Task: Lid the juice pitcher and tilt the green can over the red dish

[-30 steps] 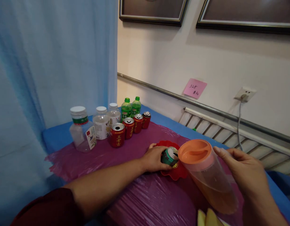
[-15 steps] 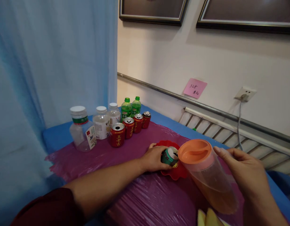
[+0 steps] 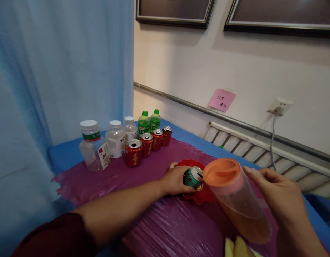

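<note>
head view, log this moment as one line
left hand: grips green can on red dish | right hand: tilts orange-lidded pitcher toward can | liquid: orange, inside pitcher | background: red cans

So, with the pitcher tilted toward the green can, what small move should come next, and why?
Probably tip the pitcher slightly further. The right hand holds it tilted, its orange lid beside the opening of the green can, which the left hand steadies, yet no liquid is visibly flowing.
</note>
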The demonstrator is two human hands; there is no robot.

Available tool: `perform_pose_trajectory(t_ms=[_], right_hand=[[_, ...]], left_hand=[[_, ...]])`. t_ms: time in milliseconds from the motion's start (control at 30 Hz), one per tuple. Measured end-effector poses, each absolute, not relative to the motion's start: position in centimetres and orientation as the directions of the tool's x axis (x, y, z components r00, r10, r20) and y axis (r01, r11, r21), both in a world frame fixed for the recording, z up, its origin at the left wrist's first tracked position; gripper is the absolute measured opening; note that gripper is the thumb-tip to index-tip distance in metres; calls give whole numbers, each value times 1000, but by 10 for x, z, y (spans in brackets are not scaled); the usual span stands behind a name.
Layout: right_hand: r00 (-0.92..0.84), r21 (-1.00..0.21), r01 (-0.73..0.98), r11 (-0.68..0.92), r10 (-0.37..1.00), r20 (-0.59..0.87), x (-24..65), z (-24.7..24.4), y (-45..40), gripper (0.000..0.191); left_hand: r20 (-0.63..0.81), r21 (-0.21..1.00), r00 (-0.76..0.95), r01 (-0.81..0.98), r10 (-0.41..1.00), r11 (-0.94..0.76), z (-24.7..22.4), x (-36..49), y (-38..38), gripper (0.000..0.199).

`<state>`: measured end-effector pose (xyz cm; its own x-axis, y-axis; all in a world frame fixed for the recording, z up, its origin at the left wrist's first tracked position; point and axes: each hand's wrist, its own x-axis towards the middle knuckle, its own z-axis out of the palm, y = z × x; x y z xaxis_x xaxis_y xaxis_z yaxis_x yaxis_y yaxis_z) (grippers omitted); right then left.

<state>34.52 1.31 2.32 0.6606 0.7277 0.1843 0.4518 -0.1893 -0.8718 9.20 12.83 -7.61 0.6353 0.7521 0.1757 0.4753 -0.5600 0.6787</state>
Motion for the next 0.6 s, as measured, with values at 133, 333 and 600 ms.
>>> perform_pose_trajectory(t_ms=[133, 333, 600], right_hand=[[660, -870, 456, -188, 727, 189, 347, 22, 13, 48], [643, -869, 466, -166, 738, 204, 349, 19, 13, 48], [643, -874, 461, -156, 737, 208, 346, 21, 13, 48]], left_hand=[[168, 674, 636, 484, 753, -558, -76, 92, 128, 68], [167, 689, 638, 469, 751, -552, -75, 93, 128, 67], [162, 681, 642, 477, 750, -556, -76, 92, 129, 70]])
